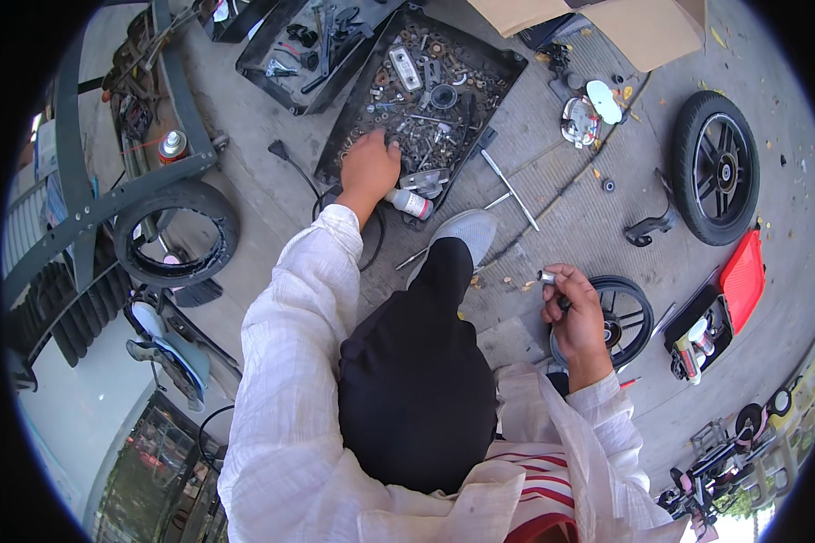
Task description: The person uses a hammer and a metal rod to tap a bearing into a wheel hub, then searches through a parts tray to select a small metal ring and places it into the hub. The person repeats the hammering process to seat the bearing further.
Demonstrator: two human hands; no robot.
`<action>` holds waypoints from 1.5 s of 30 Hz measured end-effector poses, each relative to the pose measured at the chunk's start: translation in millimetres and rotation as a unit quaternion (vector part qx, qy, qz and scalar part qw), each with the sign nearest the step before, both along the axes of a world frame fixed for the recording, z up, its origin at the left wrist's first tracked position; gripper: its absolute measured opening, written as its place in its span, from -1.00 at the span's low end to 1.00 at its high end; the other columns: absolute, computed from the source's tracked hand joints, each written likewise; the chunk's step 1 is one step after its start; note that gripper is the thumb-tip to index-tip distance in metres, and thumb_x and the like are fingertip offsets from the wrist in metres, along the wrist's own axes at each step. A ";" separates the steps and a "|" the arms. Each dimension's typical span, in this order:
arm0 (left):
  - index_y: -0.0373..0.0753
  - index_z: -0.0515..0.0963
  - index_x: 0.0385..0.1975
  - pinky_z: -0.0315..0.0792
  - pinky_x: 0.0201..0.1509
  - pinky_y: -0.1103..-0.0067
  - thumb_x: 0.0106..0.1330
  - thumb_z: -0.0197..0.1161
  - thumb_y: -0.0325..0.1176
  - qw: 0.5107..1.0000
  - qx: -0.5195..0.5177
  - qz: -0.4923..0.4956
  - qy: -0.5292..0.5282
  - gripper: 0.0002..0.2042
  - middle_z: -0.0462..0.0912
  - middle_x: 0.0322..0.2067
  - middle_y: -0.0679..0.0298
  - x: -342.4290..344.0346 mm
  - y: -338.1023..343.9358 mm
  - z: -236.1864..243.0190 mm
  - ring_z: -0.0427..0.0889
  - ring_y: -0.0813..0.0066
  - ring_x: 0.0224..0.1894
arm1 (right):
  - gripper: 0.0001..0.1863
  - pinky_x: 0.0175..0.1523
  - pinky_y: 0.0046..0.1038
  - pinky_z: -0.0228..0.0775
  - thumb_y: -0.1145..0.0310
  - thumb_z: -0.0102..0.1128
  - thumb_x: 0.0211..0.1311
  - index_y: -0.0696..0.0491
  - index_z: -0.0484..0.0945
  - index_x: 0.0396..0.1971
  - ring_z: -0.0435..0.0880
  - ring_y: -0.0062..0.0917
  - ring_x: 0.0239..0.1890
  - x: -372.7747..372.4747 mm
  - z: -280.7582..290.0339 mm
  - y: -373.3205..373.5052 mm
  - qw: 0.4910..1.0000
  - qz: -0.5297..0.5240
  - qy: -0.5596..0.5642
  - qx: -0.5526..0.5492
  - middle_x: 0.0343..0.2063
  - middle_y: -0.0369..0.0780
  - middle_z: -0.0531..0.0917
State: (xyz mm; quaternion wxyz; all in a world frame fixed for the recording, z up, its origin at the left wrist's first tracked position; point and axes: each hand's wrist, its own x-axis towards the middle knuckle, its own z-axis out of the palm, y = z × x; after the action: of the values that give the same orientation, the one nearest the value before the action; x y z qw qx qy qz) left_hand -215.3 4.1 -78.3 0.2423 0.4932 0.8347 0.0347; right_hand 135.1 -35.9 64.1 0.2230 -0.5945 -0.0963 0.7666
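Note:
My left hand [369,170] reaches into the lower left part of a black tray [491,56] full of loose bolts, nuts and washers [430,127]. Its fingertips point down among the parts, hidden behind the back of the hand. Beside that wrist, a small white bottle [410,204] with a red-marked label lies at the tray's near edge. Off to the right, above a small black wheel rim [641,308], my right hand [578,317] is closed around a short silver metal cylinder [545,277]. A dark round piece [563,303] also shows between those fingers.
A T-shaped metal wrench [512,190] lies right of my shoe [466,233]. Farther right are a wheel with tyre [717,169] and an open toolbox with a red lid [744,281]. A loose tyre [177,233] and a spray can [173,147] are at left, by a grey metal frame [145,181].

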 end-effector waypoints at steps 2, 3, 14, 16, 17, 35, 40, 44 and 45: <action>-0.25 0.56 -0.07 0.39 0.10 0.24 0.32 0.06 -0.15 0.998 0.031 -0.028 -0.053 -0.66 0.60 -0.11 -0.03 2.4 -9.9 9.2 0.55 0.01 -0.03 | -0.77 -0.50 -0.61 0.18 0.39 0.02 0.30 0.14 0.51 -0.12 0.30 -0.69 -0.66 -0.1 -0.3 0.5 1.000 -0.001 0.001 -0.002 -0.54 -0.30 0.51; -0.25 0.55 -0.09 0.39 0.08 0.23 0.33 0.06 -0.15 0.996 0.055 -0.041 -0.058 -0.67 0.64 -0.18 -0.02 5.6 -15.3 8.7 0.57 0.02 -0.07 | -0.77 -0.50 -0.61 0.17 0.39 0.02 0.30 0.14 0.51 -0.12 0.30 -0.69 -0.66 -0.3 -0.4 0.8 1.000 -0.002 0.002 -0.003 -0.54 -0.30 0.51; -0.23 0.55 -0.13 0.51 -0.11 0.20 0.28 0.15 -0.29 0.996 0.013 0.083 0.030 -0.77 0.66 -0.24 -0.05 -22.1 13.4 -10.1 0.64 -0.04 -0.14 | -0.76 -0.50 -0.61 0.18 0.36 -0.02 0.33 0.14 0.47 -0.10 0.28 -0.71 -0.66 1.5 -1.1 1.0 1.000 0.017 0.001 0.006 -0.52 -0.30 0.51; -0.24 0.55 -0.12 0.52 -0.07 0.22 0.26 0.17 -0.30 0.995 -0.064 0.056 0.048 -0.75 0.66 -0.22 -0.04 -30.7 27.0 -14.6 0.64 -0.03 -0.12 | -0.76 -0.50 -0.61 0.18 0.36 -0.02 0.33 0.14 0.47 -0.10 0.28 -0.71 -0.66 2.3 -0.8 -0.1 1.000 0.017 0.000 0.003 -0.52 -0.30 0.51; -0.23 0.56 -0.15 0.53 -0.05 0.25 0.22 0.21 -0.29 0.993 -0.085 0.056 0.063 -0.75 0.66 -0.19 -0.04 -32.6 33.8 -16.1 0.65 0.00 -0.09 | -0.76 -0.50 -0.61 0.18 0.36 -0.02 0.33 0.14 0.47 -0.10 0.28 -0.71 -0.66 2.5 -1.4 -1.1 1.000 0.017 0.000 0.001 -0.52 -0.30 0.51; -0.09 0.52 -0.12 0.27 0.08 0.27 -0.09 0.42 -0.18 0.946 0.030 -0.321 0.033 -0.53 0.57 -0.12 0.30 26.1 17.2 16.9 0.48 0.32 0.04 | -0.77 -0.50 -0.60 0.19 0.38 -0.02 0.32 0.15 0.46 -0.11 0.28 -0.71 -0.67 1.8 -2.0 0.8 1.000 0.026 -0.007 0.008 -0.52 -0.30 0.51; -0.09 0.57 -0.26 0.39 -0.09 0.35 -0.01 0.35 -0.25 0.944 0.065 -0.306 0.106 -0.72 0.63 -0.30 0.33 -7.3 41.2 -0.3 0.59 0.33 -0.11 | -0.77 -0.52 -0.63 0.15 0.39 0.02 0.28 0.15 0.51 -0.13 0.30 -0.70 -0.67 0.2 3.1 0.7 1.000 0.006 -0.010 0.003 -0.55 -0.29 0.51; -0.14 0.54 -0.16 0.39 0.03 0.32 0.04 0.32 -0.37 0.962 0.066 -0.228 0.136 -0.69 0.57 -0.11 0.26 -26.7 60.0 10.3 0.55 0.25 -0.02 | -0.77 -0.52 -0.61 0.16 0.40 0.00 0.28 0.16 0.51 -0.13 0.30 -0.70 -0.67 6.1 1.1 -2.7 1.000 0.001 -0.014 -0.002 -0.54 -0.29 0.51; -0.16 0.53 -0.12 0.38 0.08 0.31 0.04 0.33 -0.39 0.966 0.087 -0.207 0.127 -0.65 0.55 -0.06 0.24 -25.5 60.5 13.7 0.53 0.23 0.01 | -0.77 -0.52 -0.61 0.16 0.40 0.00 0.28 0.16 0.51 -0.13 0.30 -0.69 -0.67 7.1 0.3 -2.6 1.000 -0.003 -0.013 -0.005 -0.54 -0.29 0.51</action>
State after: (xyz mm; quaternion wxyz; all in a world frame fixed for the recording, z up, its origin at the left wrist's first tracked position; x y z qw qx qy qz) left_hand -240.8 64.6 -64.5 0.0919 0.6748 0.7322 -0.0067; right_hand 142.2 -38.5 64.4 0.2207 -0.6060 -0.0936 0.7585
